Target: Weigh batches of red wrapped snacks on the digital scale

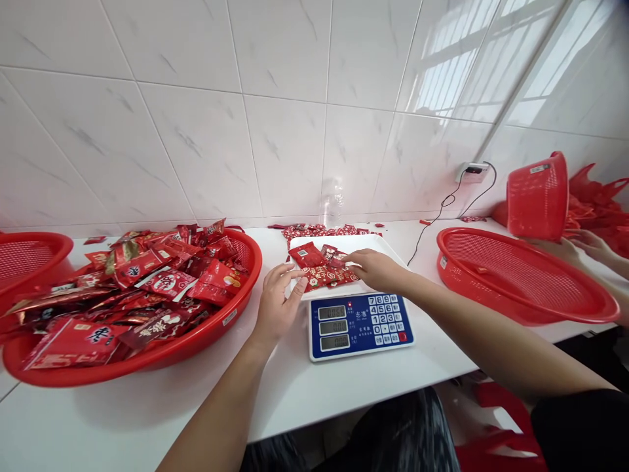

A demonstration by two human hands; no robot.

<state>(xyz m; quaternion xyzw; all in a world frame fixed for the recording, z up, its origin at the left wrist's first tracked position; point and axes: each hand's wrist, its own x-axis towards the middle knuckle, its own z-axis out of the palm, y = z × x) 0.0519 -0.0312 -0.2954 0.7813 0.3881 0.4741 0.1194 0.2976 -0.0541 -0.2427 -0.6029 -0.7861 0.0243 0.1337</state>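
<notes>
We see our two bare hands working over a digital scale (361,326) that sits on the white bench (304,387) against a tiled wall. A small heap of red packets (322,267) lies on the scale's white pan (344,246), and both hands are at it. Our left hand (276,303) rests at the near left edge of the heap, its grip loosely spread with the fingertips touching a packet's edge and pinching nothing. Our right hand (374,269) lies palm down on the right side of the heap, fingers curled onto the packets; whether that grip has closed on one we cannot tell. To the left a wide red basket (216,334) is piled with larger red snack packets (147,288), and part of another red basket (29,252) shows at the far left. To the right stands an empty-looking red basket (531,282), and beyond it another person's hands (577,248) are beside an upturned red basket (538,196). More small packets (324,230) lie behind the scale by the wall.
</notes>
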